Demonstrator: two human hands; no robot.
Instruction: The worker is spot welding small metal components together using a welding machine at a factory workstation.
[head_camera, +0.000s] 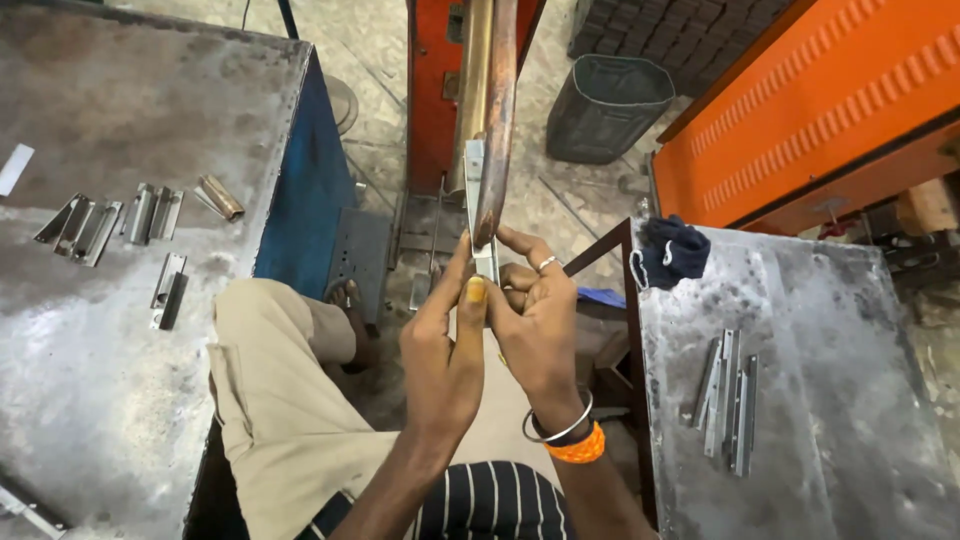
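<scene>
Though contact partly hidden, left hand (440, 350) and right hand (535, 320) fingers pinching metal strip (478, 205) against copper arm (497, 110)

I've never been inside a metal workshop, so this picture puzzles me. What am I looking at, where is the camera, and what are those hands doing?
The camera sits on the person's head and looks down, so you see their own arms, lap and striped shirt. Both hands meet in the middle: the left hand and the right hand together pinch a narrow flat metal strip and hold it upright against the copper-coloured arm of an orange machine. To the left is a worn steel table with several short folded metal pieces. To the right is a second metal table bearing a small bundle of similar strips and a dark cloth. A dark bin stands on the floor behind.
</scene>
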